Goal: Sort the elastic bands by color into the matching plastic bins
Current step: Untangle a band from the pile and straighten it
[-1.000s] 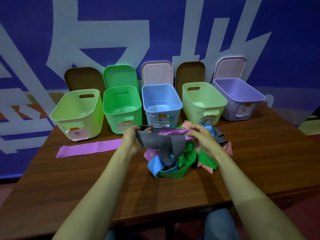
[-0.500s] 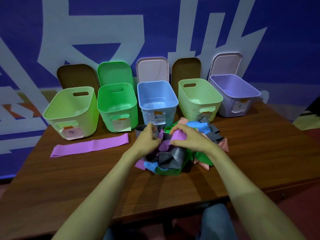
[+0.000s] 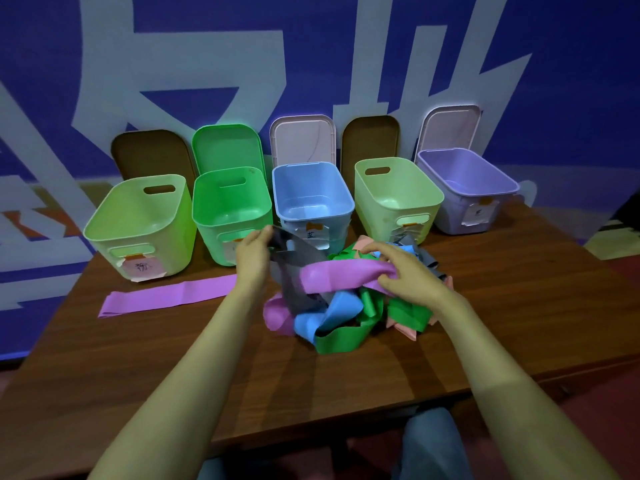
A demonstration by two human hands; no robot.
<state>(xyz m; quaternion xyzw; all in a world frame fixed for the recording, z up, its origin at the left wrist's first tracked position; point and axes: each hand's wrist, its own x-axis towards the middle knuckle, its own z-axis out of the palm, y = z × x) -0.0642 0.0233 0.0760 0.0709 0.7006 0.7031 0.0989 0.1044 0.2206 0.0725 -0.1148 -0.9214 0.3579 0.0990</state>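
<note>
A tangled pile of elastic bands in green, blue, pink, grey and purple lies mid-table. My left hand pinches a grey band and lifts it from the pile. My right hand grips a purple band stretched over the pile's top. A row of open bins stands behind: lime bin, green bin, blue bin, pale green bin and lilac bin. One purple band lies flat in front of the lime bin.
Lids lean against the blue and white wall behind the bins. The wooden table has its front edge near my knees. Paper labels are taped on the bin fronts.
My hands have drawn apart over the pile. The left has pulled the grey band up toward the green bin, and the right has drawn the purple band out across the top.
</note>
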